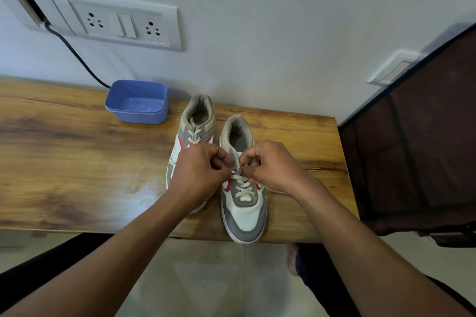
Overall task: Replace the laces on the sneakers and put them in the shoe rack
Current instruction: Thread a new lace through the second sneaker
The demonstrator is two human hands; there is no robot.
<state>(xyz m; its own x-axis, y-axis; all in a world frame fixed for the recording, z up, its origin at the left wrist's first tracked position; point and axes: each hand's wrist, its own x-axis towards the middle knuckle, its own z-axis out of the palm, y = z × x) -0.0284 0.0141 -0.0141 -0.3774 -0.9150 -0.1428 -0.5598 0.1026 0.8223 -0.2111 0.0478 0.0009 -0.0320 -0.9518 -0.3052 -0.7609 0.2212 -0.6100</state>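
Left hand (203,172) and right hand (270,165), fingers curled tight, each pinch the white lace (242,185) over sneaker 1 (244,216), at the table (77,162) front edge; sneaker 2 (195,123) sits just beside it.

Soft even light, glare on the wooden table (77,162), wide-angle bowing at edges.

I can't read any text, brand or no. anywhere; sneakers (244,213) and socket panel (123,23) (plain white) show nothing legible.
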